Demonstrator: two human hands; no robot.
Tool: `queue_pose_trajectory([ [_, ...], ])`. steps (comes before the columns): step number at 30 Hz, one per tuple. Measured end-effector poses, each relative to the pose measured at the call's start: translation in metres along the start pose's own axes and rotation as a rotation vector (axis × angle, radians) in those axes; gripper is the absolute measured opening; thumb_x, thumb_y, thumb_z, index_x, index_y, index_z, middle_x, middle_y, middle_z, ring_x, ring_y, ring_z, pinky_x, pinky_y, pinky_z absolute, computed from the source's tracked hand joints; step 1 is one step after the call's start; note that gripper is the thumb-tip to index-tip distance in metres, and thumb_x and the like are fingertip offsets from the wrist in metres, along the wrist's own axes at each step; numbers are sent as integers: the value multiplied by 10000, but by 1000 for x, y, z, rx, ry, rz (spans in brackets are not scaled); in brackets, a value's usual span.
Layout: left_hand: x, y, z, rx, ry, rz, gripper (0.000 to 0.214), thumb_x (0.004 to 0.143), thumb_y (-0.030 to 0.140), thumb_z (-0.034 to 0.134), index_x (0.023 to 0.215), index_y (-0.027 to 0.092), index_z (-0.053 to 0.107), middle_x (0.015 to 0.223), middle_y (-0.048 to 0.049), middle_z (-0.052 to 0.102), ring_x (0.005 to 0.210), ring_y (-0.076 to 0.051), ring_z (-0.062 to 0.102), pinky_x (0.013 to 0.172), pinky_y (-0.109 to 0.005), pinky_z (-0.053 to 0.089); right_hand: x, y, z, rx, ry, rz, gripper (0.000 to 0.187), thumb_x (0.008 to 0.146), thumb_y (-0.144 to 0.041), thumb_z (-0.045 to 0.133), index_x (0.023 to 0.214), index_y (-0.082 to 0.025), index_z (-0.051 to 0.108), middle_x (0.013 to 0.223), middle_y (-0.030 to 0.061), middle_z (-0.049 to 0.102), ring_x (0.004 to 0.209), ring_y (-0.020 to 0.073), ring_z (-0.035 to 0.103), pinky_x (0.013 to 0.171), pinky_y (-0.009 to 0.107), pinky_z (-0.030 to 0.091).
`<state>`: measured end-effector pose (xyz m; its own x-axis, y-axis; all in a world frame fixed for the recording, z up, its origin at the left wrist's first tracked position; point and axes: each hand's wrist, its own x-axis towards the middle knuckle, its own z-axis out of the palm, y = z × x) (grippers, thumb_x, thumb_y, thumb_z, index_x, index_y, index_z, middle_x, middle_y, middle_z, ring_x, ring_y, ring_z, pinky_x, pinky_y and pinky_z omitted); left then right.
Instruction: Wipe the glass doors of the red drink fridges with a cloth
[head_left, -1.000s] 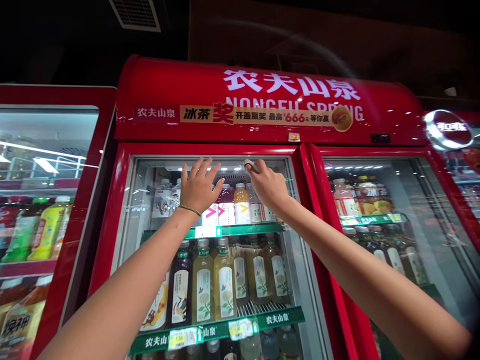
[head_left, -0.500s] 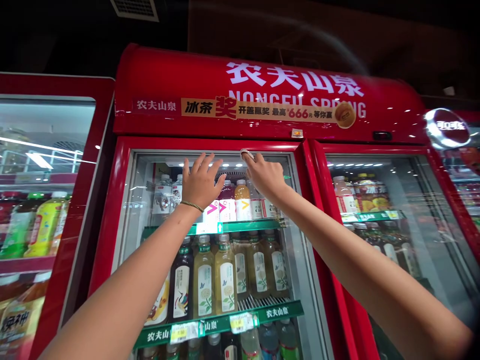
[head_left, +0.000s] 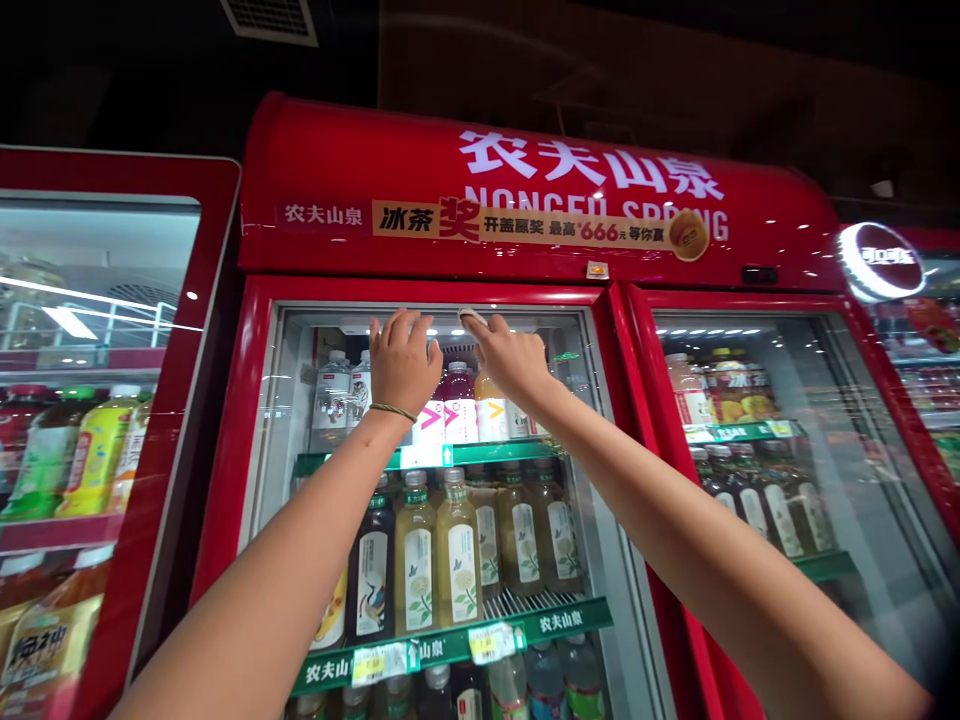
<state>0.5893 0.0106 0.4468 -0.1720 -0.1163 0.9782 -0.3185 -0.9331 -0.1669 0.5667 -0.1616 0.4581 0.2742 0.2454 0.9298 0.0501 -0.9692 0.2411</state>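
Observation:
Both my arms reach up to the glass door (head_left: 592, 500) of a red drinks fridge. My left hand (head_left: 406, 362) is raised at the upper part of the glass, fingers a little bent and apart, holding nothing. A thin twisted band (head_left: 394, 409) circles its wrist. Just right of it, my right hand (head_left: 506, 355) is closed, with a small whitish piece (head_left: 466, 313) at its fingertips near the top edge of the glass. What that piece is cannot be made out. Behind the glass stand several bottles (head_left: 459, 550) on green-edged shelves.
The red door frame (head_left: 420, 290) runs above my hands, under the lit fridge header (head_left: 585, 170). A second glass door (head_left: 750, 400) stands to the right. Another drinks fridge (head_left: 97, 350) is on the left, and a round lit sign (head_left: 881, 262) hangs at far right.
My right hand has moved left along the top of the glass with the whitish piece, closer to my left hand. My left hand's fingers have drawn in from a wider spread.

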Motion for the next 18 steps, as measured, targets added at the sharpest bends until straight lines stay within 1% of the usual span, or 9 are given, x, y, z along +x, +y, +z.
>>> queue_pose_trajectory([
  [1, 0, 0, 0, -1, -6, -4, 393, 952, 221, 502, 1317, 177, 641, 1407, -136, 627, 1417, -311, 506, 1292, -560, 243, 1, -2, -1, 1, 4, 25, 527, 1056, -247, 274, 1575, -294, 355, 1252, 173, 669, 772, 196, 655, 659, 302, 361],
  [3, 1, -2, -3, -7, -33, 5, 407, 959, 231, 494, 1341, 183, 627, 1433, -133, 616, 1421, -307, 508, 1285, -552, 270, 3, -6, -2, -4, 3, 71, 530, 1046, -220, 275, 1564, -230, 382, 1214, 185, 679, 785, 214, 662, 648, 311, 362],
  [5, 3, -9, -10, -6, -87, 61, 418, 980, 269, 482, 1371, 190, 609, 1465, -128, 602, 1431, -304, 504, 1268, -545, 312, 4, -10, -4, -3, -6, 48, 514, 1035, -203, 287, 1527, -170, 434, 1185, 196, 689, 811, 233, 668, 643, 320, 366],
  [9, 6, -38, -32, 3, -238, 272, 451, 997, 329, 487, 1414, 183, 580, 1518, -114, 567, 1442, -282, 502, 1239, -493, 379, 6, -18, -8, 19, -9, 3, 526, 1040, -217, 302, 1557, -255, 392, 1227, 171, 686, 806, 223, 670, 645, 315, 372],
  [11, 4, -56, -43, 8, -283, 346, 453, 1004, 327, 471, 1418, 178, 580, 1514, -110, 572, 1432, -268, 516, 1221, -467, 408, 7, -21, -9, -3, -18, 63, 550, 1030, -180, 284, 1574, -207, 363, 1224, 203, 682, 810, 229, 673, 652, 321, 381],
  [13, -1, -70, -49, 8, -289, 391, 458, 1012, 324, 450, 1425, 175, 577, 1520, -111, 565, 1438, -267, 510, 1221, -469, 409, 7, -25, -9, -25, -35, 89, 541, 1016, -151, 279, 1544, -118, 396, 1189, 236, 687, 828, 243, 678, 658, 328, 391],
  [14, -5, -75, -51, 9, -279, 404, 463, 1016, 322, 439, 1433, 172, 571, 1532, -115, 552, 1449, -268, 497, 1230, -473, 395, 7, -27, -9, -27, -41, 72, 528, 1015, -154, 284, 1524, -109, 420, 1180, 237, 690, 836, 246, 679, 661, 327, 395],
  [16, -13, -81, -53, 12, -246, 403, 466, 1020, 310, 422, 1439, 166, 566, 1540, -121, 542, 1456, -265, 488, 1239, -471, 380, 8, -30, -10, -21, -45, 17, 518, 1028, -182, 296, 1531, -166, 417, 1202, 219, 688, 837, 238, 681, 667, 319, 399],
  [18, -18, -81, -53, 22, -210, 377, 454, 1018, 300, 419, 1427, 184, 577, 1526, -119, 556, 1445, -269, 500, 1240, -490, 369, 8, -31, -11, -28, -48, 29, 533, 1040, -204, 297, 1569, -219, 361, 1236, 212, 676, 831, 230, 681, 672, 314, 403],
])
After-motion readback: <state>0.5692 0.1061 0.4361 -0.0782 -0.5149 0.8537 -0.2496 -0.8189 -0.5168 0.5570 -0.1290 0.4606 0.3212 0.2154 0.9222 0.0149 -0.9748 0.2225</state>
